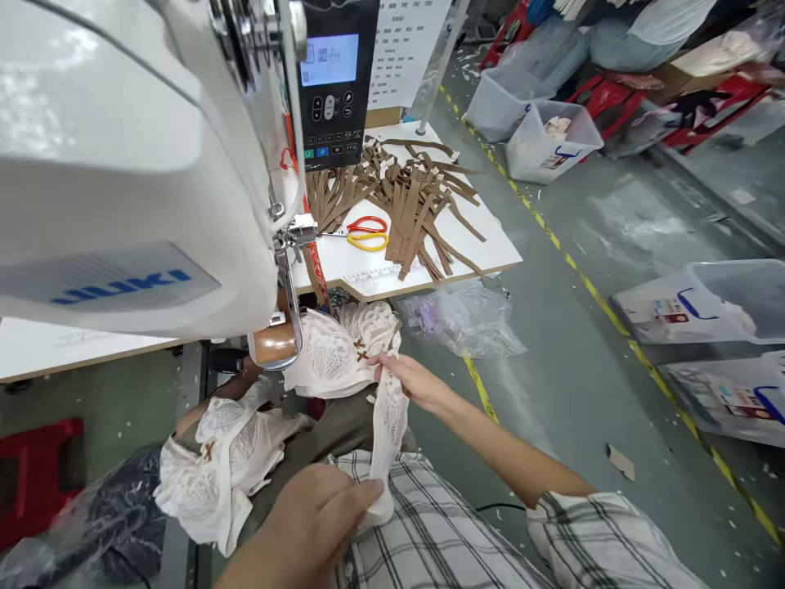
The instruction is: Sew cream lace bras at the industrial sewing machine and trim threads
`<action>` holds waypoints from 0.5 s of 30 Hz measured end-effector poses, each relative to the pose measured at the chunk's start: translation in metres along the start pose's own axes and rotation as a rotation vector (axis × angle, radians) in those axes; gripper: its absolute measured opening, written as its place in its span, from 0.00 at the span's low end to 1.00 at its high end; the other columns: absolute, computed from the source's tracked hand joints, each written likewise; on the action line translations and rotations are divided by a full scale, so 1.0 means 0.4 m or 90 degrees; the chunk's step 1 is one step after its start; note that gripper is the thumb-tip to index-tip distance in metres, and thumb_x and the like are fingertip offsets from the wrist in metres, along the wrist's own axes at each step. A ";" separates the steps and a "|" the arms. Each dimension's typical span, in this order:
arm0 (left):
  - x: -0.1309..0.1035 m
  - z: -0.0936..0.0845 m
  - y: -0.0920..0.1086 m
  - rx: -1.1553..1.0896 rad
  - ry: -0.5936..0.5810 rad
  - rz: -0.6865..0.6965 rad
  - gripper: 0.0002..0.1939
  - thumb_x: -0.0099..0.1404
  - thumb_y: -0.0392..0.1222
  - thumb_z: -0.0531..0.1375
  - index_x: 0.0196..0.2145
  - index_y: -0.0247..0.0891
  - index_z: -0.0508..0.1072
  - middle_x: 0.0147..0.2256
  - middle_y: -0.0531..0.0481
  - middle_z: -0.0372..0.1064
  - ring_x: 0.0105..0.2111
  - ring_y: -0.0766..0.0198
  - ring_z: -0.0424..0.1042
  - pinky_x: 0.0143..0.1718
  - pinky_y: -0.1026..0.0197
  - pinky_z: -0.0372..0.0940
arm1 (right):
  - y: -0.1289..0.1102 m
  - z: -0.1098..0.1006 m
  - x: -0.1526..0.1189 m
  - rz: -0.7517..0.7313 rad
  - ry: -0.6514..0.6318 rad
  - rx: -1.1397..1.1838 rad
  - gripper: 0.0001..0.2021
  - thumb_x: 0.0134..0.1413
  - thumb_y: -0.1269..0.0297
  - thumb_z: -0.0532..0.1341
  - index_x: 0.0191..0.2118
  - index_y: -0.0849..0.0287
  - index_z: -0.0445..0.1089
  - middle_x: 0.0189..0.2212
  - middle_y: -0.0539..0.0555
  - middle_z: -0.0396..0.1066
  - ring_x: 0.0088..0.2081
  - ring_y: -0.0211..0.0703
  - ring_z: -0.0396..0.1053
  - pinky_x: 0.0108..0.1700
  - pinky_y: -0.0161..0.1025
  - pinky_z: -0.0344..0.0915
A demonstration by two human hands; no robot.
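Note:
A white lace bra (325,352) with a small brown bow lies over the lap, below the sewing machine's front end (275,339). My right hand (408,378) pinches its lace side band (390,417) near the cup. Lower down, my left hand (319,515) is closed on the band's other end, and the band runs between both hands. A second white lace bra (226,458) rests left of my left hand, over the left leg.
The white machine head (123,164) fills the upper left. Brown strips (417,204) and red-yellow scissors (368,233) lie on the white table (496,249). A plastic bag (469,315) is beyond the table edge. Bins (552,143) stand on the floor; a person (643,41) sits behind.

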State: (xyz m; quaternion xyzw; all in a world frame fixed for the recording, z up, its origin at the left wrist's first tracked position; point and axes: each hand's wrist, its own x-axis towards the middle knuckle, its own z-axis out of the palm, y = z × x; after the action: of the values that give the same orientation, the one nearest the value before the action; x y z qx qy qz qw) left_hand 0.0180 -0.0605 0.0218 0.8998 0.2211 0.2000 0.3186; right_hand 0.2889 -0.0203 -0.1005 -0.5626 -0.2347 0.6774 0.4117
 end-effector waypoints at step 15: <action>-0.060 0.080 -0.340 0.084 0.371 -0.688 0.10 0.69 0.47 0.51 0.42 0.39 0.65 0.38 0.44 0.71 0.39 0.55 0.73 0.38 0.57 0.66 | -0.289 -0.245 -0.052 -0.315 0.339 0.357 0.11 0.61 0.59 0.63 0.31 0.58 0.63 0.17 0.38 0.51 0.15 0.24 0.52 0.24 0.24 0.64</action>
State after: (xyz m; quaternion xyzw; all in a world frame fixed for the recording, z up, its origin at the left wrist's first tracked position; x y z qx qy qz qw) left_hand -0.0224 0.0065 -0.0965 0.5867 0.7356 0.2336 0.2451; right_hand 0.4172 0.0118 -0.0235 -0.5111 -0.0556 0.4281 0.7432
